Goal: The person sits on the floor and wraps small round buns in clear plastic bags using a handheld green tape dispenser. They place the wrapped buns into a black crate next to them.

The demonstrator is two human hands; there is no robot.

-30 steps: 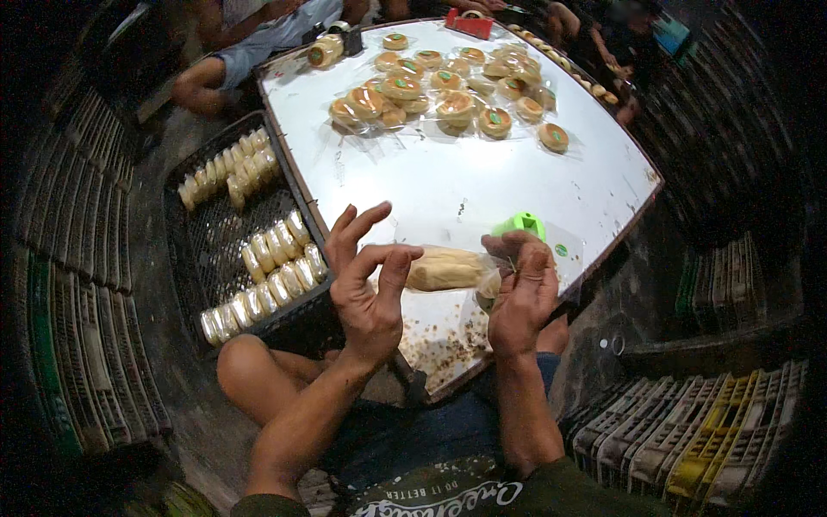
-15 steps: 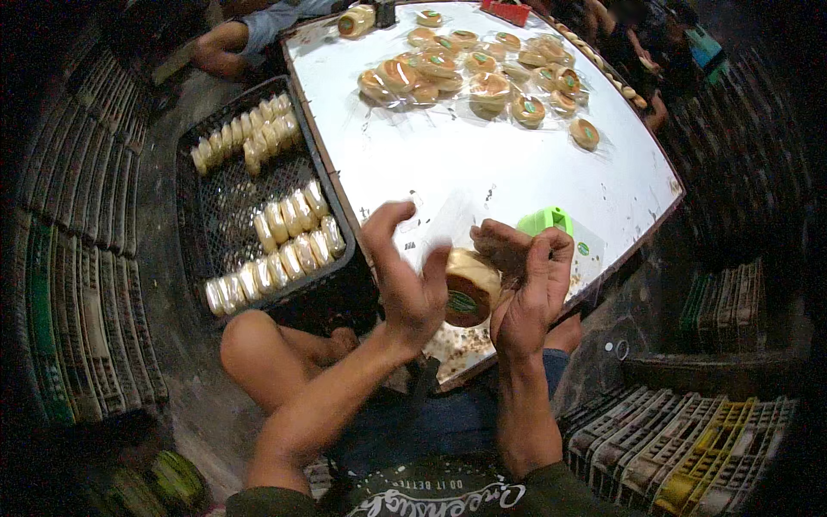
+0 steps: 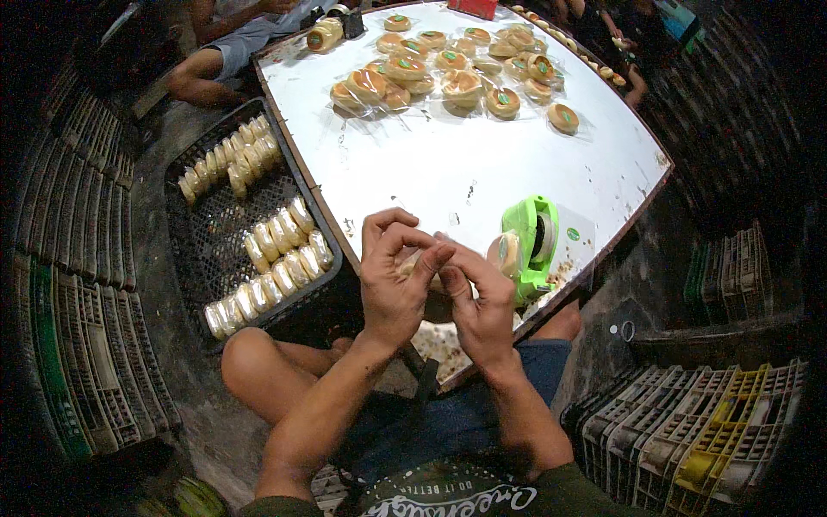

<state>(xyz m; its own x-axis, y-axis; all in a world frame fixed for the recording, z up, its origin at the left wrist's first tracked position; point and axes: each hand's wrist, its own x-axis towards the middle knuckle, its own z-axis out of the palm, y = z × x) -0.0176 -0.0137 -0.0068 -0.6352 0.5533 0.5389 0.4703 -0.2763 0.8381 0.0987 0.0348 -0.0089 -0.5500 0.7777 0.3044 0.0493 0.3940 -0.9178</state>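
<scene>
From here, the fingers hide most of the bun (I catch only a sliver below them). The red box is cut off by the view's top edge.

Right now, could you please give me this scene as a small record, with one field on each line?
Left grip: fingers curled at a partly hidden bun; exact hold unclear
Right grip: fingers close to the left ones; exact hold unclear
Table: white
Far part of table: group of bagged buns
Right of both grips: green dispenser with a roll, another bun beside it
Left of table: black crate with rows of wrapped buns
</scene>
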